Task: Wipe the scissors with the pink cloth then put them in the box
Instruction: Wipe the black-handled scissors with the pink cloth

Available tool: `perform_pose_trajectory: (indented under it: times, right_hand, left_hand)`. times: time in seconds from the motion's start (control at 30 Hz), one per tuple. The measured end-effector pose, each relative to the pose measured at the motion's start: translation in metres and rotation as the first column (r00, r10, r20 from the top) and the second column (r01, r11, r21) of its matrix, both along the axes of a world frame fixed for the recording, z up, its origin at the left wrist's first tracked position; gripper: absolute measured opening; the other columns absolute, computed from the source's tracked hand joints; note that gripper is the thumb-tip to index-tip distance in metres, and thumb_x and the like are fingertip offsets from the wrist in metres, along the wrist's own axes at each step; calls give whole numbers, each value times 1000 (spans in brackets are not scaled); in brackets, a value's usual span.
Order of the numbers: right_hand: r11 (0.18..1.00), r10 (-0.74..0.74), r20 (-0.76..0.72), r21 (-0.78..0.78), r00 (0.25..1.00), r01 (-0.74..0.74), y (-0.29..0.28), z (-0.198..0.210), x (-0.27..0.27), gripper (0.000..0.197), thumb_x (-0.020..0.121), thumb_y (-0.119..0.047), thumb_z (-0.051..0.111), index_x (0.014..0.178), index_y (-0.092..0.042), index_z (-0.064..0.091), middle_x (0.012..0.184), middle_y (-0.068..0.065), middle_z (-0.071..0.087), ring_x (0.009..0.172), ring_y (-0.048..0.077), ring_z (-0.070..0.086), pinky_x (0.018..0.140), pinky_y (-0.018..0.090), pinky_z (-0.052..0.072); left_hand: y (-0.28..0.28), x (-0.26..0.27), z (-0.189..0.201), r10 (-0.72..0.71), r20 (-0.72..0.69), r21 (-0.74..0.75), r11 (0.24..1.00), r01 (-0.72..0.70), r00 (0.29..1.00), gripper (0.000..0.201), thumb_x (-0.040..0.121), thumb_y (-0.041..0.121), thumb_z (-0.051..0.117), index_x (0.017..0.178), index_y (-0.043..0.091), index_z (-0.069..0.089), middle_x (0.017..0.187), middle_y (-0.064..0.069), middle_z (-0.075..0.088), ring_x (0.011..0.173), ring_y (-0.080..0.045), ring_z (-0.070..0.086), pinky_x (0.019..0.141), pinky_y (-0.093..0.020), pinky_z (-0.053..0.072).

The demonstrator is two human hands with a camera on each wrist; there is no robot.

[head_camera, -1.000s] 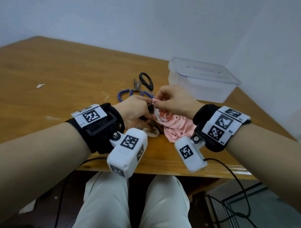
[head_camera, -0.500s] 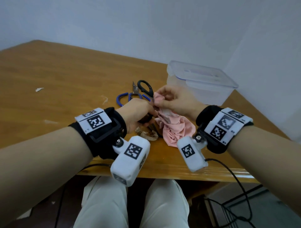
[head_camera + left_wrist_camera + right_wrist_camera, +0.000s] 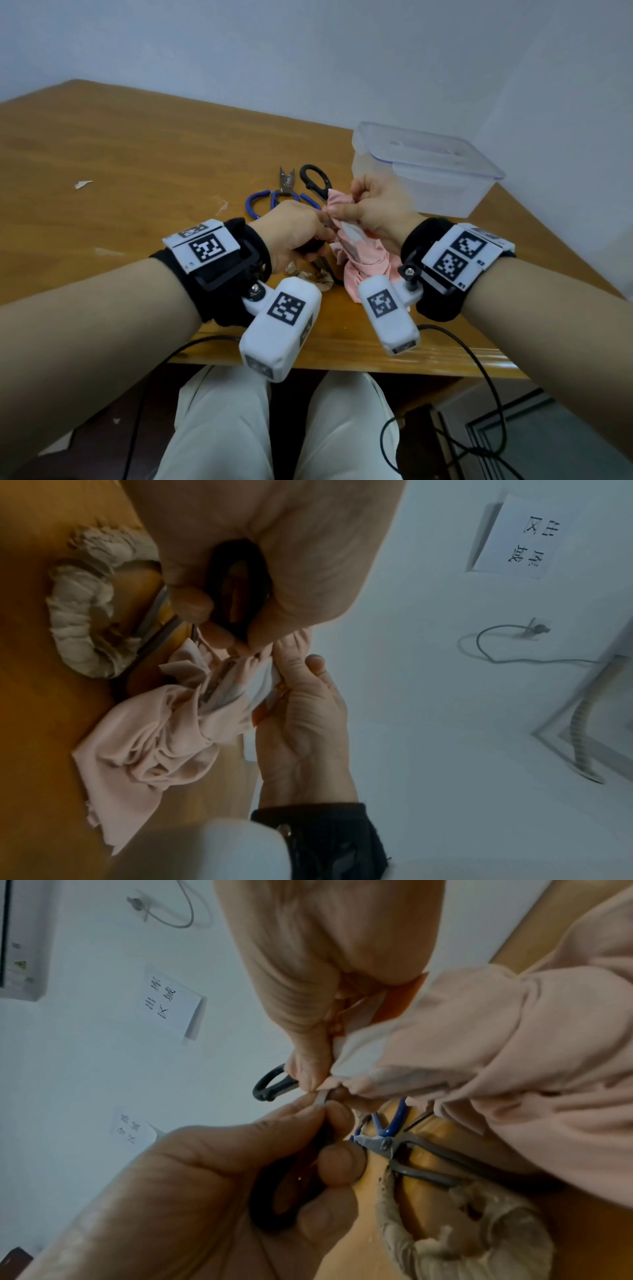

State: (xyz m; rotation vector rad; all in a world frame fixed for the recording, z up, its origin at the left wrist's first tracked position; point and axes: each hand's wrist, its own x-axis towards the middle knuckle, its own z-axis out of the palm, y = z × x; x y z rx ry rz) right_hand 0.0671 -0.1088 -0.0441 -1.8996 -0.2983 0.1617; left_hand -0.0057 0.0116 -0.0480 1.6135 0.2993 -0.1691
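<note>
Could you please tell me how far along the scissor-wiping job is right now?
Nothing looks finished yet. In hand: the left hand grips the black-handled scissors by the handle while the right hand pinches the pink cloth around the blade. Left to do: finish wiping, then place them in the clear plastic box, whose lid looks shut.

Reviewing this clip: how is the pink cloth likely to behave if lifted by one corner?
The pink cloth is probably floppy: it hangs in bunched folds below the right hand and pools on the table. It looks thin and likely light, since a pinch holds it up. It should drape rather than keep its shape, and may snag on the scissors that it wraps.
</note>
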Motion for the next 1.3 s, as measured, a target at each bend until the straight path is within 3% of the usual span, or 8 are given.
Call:
perform_pose_trajectory:
  times: [0.13,0.3,0.47,0.63,0.83,1.0,1.13,1.3]
  right_hand:
    - [992,-22,-55,121,998,28,2,-2,-1,33,73,7,75,83,-13,49,72,7,57,48,4,57,40,14,42]
    - [988,128,-122,98,984,-116,-6,-2,-1,47,75,3,74,116,-7,56,84,7,72,78,18,69,76,30,58]
    - [997,65,-91,41,994,-62,-6,3,-2,33,68,8,77,91,-8,59,78,6,68,68,14,68,60,22,54]
    - [979,-25,-111,200,993,47,1,-10,-1,30,70,12,74,85,-8,57,91,21,67,89,33,68,83,43,56]
    - [928,-156,-52,334,986,164,-14,-3,10,20,81,7,67,88,-10,59,78,5,70,65,9,69,62,25,55]
    - [997,-15,24,78,1000,13,-14,-3,-3,14,82,-5,71,92,-13,66,84,0,66,68,5,64,58,14,50]
    - [999,-32,-10,42,999,32,-6,-11,-2,15,82,-9,73,94,-14,66,90,5,66,87,17,63,81,29,55]
    - [973,-122,-259,159,958,166,-3,-11,7,43,77,-6,77,114,0,57,102,19,66,92,29,66,85,45,55]
  left_hand:
    - [1,1,0,-4,0,5,1000,4,1000,19,92,-8,52,93,4,66,84,-15,55,60,-20,48,49,-28,36]
    - [4,1,-2,27,-24,-57,998,-29,999,21,91,-9,51,104,-1,65,76,-10,57,55,-18,52,46,-25,39]
    - [0,1,-6,-7,-25,-55,998,6,1000,21,89,-10,53,101,-1,67,77,-10,57,60,-18,51,57,-29,39]
    - [-1,4,-6,22,-20,-38,999,-23,1000,20,89,-8,55,102,-1,67,81,-12,56,62,-19,50,54,-30,38]
    - [3,2,-5,102,-67,-118,987,-110,993,12,91,-3,53,86,7,59,77,-9,60,57,-18,49,48,-26,34]
    - [0,4,-6,156,-27,-136,978,-158,987,13,96,6,51,103,3,62,73,-8,57,56,-19,49,48,-27,35]
    - [-5,3,-6,148,-4,-148,978,-147,989,13,97,3,47,97,5,61,75,-9,55,57,-20,48,50,-28,35]
    - [-7,2,-3,120,21,-158,981,-115,993,14,98,2,45,93,6,58,76,-9,52,56,-20,45,48,-27,33]
